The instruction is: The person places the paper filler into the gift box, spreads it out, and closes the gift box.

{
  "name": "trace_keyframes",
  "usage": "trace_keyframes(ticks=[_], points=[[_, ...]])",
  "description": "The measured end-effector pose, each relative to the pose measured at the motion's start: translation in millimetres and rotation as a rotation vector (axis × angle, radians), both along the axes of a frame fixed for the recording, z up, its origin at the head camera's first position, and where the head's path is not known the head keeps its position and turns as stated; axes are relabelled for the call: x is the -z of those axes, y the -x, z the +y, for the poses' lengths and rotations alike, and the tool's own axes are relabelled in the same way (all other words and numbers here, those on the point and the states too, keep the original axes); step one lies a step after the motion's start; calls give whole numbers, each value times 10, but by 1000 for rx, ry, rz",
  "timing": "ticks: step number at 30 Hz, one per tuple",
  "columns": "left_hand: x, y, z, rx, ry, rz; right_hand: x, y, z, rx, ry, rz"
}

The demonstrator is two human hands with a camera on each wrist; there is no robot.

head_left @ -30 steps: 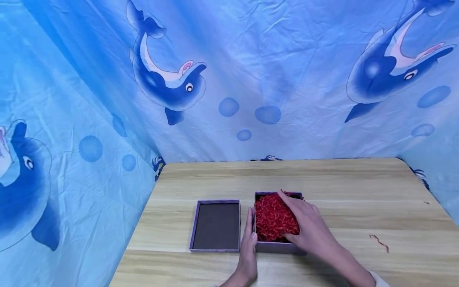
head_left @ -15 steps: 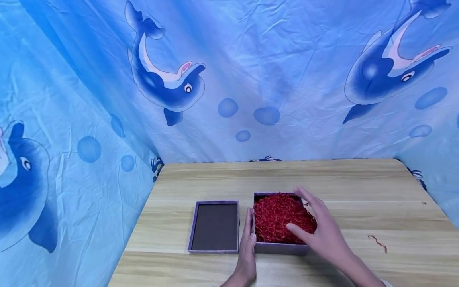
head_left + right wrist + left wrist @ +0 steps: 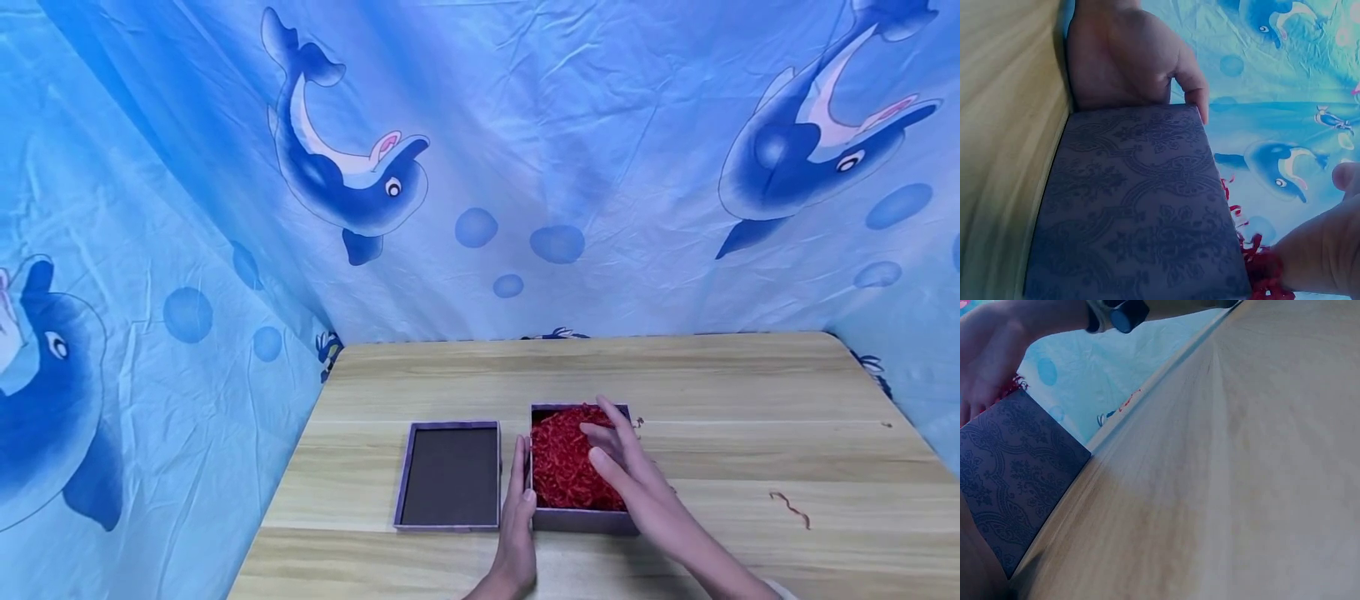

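Observation:
An uncovered dark purple box (image 3: 581, 522) is heaped with red shredded paper (image 3: 564, 467). My left hand (image 3: 516, 529) lies along the box's left side, fingers extended and thumb near the front corner. Over the right part of the paper is my right hand (image 3: 637, 479), its fingers spread and fingertips at the red heap. The right wrist view shows the box's patterned wall (image 3: 1129, 206), with the left hand (image 3: 1125, 59) against its far end. Strands of paper (image 3: 1260, 262) stick out over the rim below the right hand (image 3: 1325, 244).
A shallow tray-like lid (image 3: 450, 475) with a black inside and purple rim lies left of the box on the wooden table (image 3: 720, 375). A loose red paper strand (image 3: 791, 508) lies to the right. Blue dolphin-print cloth (image 3: 525, 167) hangs behind.
The right hand lifted and opened away from the paper to the right, then came back left over it. Paper bulging past the right rim now sits further inside. The left hand stays put.

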State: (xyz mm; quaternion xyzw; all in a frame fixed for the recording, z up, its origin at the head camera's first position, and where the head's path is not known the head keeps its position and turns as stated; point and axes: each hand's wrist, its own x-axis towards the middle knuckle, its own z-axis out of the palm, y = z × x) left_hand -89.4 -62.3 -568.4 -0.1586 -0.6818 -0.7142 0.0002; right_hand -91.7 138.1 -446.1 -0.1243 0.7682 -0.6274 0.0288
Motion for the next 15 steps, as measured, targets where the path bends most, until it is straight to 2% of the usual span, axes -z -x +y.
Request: trace_keyframes(ticks=[5,10,15], points=[[-3,0,2,-12,4,5,-32,140,-96,-97,-68,-135],[-7,-5,7,-25,9,-19,11,312,-148,-169,-159,-277],[2,-7,11,-24,10,-11,45,334,-137,-190,-158,-302]])
